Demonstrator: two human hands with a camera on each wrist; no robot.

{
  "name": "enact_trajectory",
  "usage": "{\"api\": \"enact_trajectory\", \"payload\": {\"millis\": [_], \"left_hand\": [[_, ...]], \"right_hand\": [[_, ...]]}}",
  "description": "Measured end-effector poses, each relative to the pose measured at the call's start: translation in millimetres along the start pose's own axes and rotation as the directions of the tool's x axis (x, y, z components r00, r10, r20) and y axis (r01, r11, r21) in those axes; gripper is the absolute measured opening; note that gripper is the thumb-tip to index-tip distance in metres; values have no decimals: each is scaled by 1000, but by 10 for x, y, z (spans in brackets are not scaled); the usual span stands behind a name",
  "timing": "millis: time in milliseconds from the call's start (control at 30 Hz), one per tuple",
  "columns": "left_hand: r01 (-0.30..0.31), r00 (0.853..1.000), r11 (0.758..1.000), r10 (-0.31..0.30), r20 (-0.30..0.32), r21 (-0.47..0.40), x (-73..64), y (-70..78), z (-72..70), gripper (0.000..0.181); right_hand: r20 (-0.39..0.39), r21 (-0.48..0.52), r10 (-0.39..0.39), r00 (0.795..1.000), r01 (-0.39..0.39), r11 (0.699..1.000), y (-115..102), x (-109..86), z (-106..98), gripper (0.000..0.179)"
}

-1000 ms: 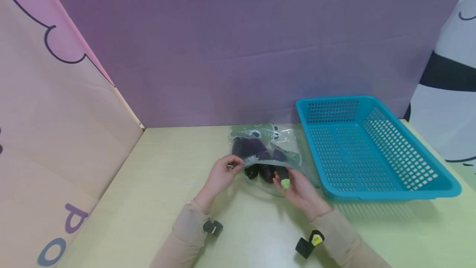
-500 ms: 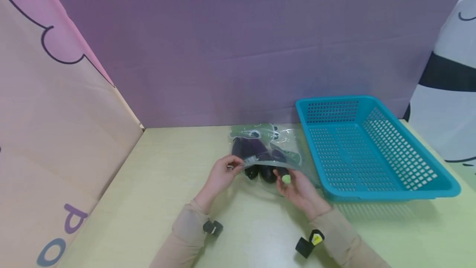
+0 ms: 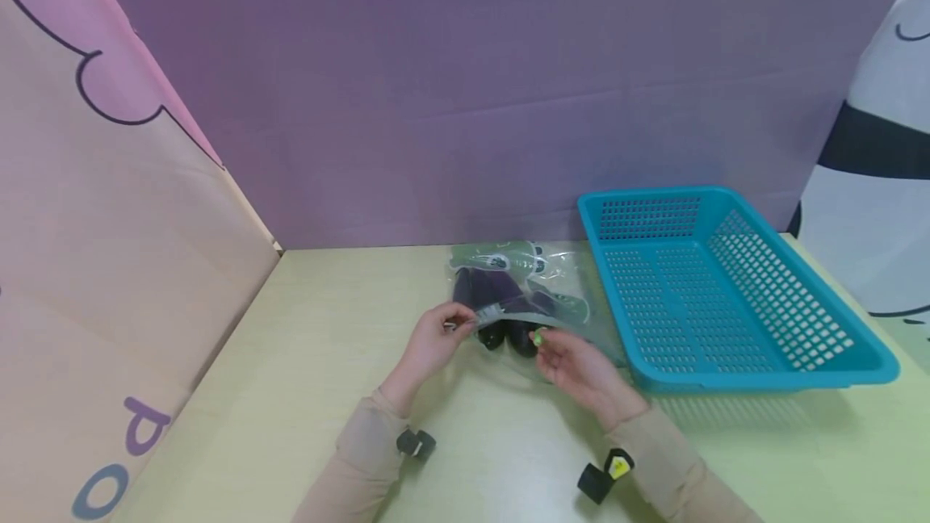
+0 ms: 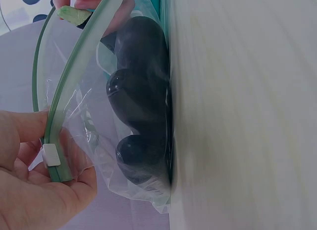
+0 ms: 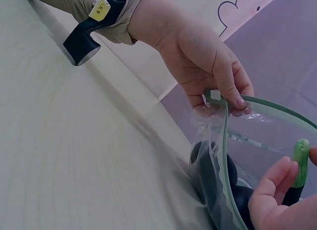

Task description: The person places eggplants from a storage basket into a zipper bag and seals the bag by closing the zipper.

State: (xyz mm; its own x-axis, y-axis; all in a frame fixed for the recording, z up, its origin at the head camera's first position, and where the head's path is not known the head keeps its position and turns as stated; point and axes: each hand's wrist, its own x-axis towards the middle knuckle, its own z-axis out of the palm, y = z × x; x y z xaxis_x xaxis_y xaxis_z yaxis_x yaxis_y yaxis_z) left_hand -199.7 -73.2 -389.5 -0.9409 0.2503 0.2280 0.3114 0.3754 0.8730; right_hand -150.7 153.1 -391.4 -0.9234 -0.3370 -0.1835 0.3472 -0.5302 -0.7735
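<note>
A clear zip bag (image 3: 567, 261) with a green seal lies on the table, holding several dark purple eggplants (image 3: 496, 285). My left hand (image 3: 433, 337) pinches the corner of the bag's mouth by the white slider (image 4: 50, 154), keeping that side raised. At the mouth's other side, my right hand (image 3: 581, 368) holds one eggplant by its green stem end (image 5: 300, 163) between thumb and fingers. The rest of that eggplant is mostly hidden by the hand and bag. In the left wrist view, rounded eggplant ends (image 4: 133, 98) rest in the bag against the tabletop.
A blue perforated plastic basket (image 3: 715, 382) stands right of the bag, close to my right hand. Behind the pale wooden table (image 3: 327, 394) hangs a purple cloth (image 3: 465, 103). A printed panel (image 3: 131, 265) borders the left side.
My right hand has pushed its eggplant deeper into the bag, and its fingers have shifted back to the green stem end. The left hand stays at the bag's corner.
</note>
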Motion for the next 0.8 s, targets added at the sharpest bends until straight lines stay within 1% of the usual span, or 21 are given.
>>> {"api": "enact_trajectory", "payload": {"millis": [200,333,433,667,800], "left_hand": [[-8,1000,1000,8,0,1,0,5,-2,7],[-10,1000,1000,10,1,3,1,5,-2,7],[-9,1000,1000,9,2,0,-2,6,-2,7],[-10,1000,1000,10,6,0,-5,5,-2,7],[-9,1000,1000,9,6,3,-5,5,-2,7]], "right_hand": [[-3,-16,9,1000,-9,1000,0,3,7,24],[42,-7,5,999,-4,1000,-2,13,1,27],[55,13,9,998,-9,1000,6,29,-7,28],[6,65,41,999,-42,997,11,34,2,25],[6,84,49,999,-49,995,13,41,-13,22]]}}
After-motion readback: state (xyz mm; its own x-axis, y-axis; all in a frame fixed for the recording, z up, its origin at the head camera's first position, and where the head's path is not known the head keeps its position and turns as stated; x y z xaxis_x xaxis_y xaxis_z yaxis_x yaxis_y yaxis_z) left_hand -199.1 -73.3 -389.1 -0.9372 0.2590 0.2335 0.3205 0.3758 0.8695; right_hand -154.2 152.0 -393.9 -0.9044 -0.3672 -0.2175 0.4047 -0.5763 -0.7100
